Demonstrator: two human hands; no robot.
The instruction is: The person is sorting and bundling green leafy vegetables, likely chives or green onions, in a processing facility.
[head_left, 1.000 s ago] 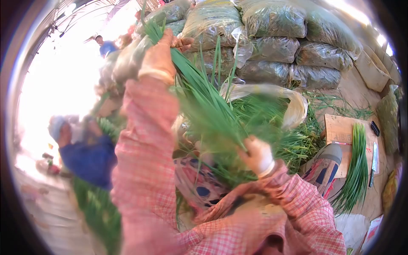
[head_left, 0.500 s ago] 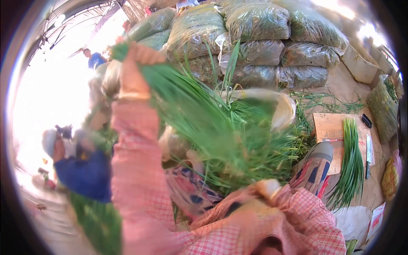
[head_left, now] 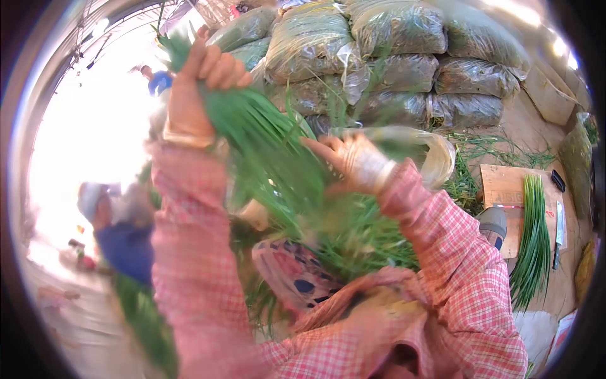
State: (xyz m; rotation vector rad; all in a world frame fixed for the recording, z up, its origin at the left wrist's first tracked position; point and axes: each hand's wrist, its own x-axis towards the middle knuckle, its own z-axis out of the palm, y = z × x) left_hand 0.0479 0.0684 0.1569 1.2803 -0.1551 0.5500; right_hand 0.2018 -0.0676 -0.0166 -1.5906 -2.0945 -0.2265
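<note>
A co-worker in blue (head_left: 123, 243) crouches at about 8 o'clock, blurred, well apart from my own arms. My left hand (head_left: 192, 95) is raised at 11 o'clock, fist clamped round the top of a bunch of long green leaves (head_left: 271, 151); the bunch hangs down and to the right, blurred at its lower end, so I cannot tell where the tips finish. My right hand (head_left: 353, 161), near centre at about 1 o'clock, has fingers spread and lies against the side of the bunch, not gripping it as far as I can see. My judgement on doing this well: keep the left fist tight near the one end so no leaf slips, and let the right hand comb lightly with loose fingers rather than pinch, since the leaves look soft and would bruise or snap. Containers: just behind the right hand an open clear plastic bag (head_left: 435, 155) gapes, with loose green leaves in and around its mouth. At 12 to 2 o'clock stacked filled sacks (head_left: 391, 60) show green contents through the plastic, mouths closed. At 3 o'clock a wooden board (head_left: 499, 183) on the floor carries a laid-out bundle of leaves (head_left: 533, 240), a knife (head_left: 558, 234) just beside it.
</note>
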